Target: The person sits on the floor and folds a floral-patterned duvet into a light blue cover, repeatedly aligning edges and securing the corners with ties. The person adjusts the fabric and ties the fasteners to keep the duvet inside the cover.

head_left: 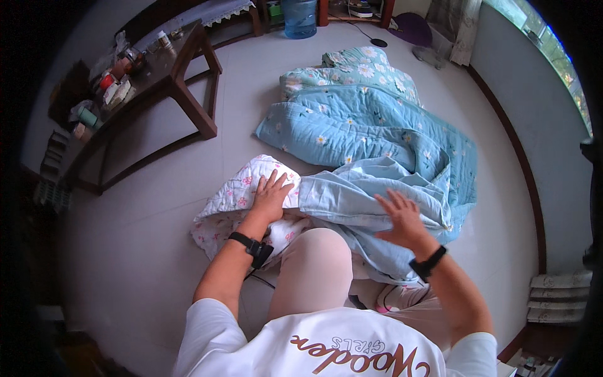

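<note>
My left hand [271, 196] lies with fingers spread on a white quilt with pink flowers [242, 179], close to where it meets plain light-blue cloth. Over that light-blue cloth [352, 195], my right hand [402, 220] has its fingers apart and holds nothing; whether it touches the cloth I cannot tell. The plain cloth joins a rumpled blue quilt with white daisies [339, 129], spread on the floor beyond my hands. A folded pale-green daisy quilt [377, 66] lies at its far end. Part of the pink-flowered quilt is hidden behind my knee and left arm.
A dark wooden table [188, 88] with several jars and packets stands at the left. Far back are a blue water jug [299, 22], a black round disc on a cable [378, 43] and a purple round item [411, 29]. A wall with a window [559, 56] runs along the right, near stacked patterned cloth [559, 298].
</note>
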Motion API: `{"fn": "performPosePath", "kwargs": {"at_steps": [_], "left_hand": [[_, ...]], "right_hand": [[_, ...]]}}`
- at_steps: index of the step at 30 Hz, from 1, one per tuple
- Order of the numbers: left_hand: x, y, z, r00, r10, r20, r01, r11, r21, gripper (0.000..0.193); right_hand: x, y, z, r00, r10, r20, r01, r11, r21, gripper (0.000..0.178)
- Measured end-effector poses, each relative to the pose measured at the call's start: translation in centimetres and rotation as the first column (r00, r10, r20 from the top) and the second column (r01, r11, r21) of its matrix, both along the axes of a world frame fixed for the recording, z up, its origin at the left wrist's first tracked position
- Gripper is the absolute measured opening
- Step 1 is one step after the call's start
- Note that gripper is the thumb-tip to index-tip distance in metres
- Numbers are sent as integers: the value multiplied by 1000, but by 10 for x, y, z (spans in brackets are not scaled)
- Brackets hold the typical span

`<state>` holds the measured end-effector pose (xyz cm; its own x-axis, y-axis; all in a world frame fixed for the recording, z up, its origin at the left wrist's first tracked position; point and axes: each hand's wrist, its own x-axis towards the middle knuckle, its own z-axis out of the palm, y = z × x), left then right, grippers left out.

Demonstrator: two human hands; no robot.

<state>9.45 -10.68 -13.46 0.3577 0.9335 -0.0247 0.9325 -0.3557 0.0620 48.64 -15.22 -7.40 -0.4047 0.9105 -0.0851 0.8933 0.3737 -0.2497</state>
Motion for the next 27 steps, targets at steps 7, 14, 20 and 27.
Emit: {"fn": "performPosePath", "kwargs": {"at_steps": [7,14,20,27], "left_hand": [[-63,37,18,896,245,370,-278,960,38,24],[-236,69,82,780,517,353,-613,746,261,21],[-339,69,35,601,774,198,-796,603,59,31],[-201,66,-8,917,332,220,-355,932,75,55]], "right_hand": [[39,80,-36,832,-451,-324,498,864,76,31],[303,173,97,514,-418,-749,766,616,181,25],[421,146,117,552,-715,-429,834,474,283,33],[286,136,29,784,-613,101,607,790,87,75]]}}
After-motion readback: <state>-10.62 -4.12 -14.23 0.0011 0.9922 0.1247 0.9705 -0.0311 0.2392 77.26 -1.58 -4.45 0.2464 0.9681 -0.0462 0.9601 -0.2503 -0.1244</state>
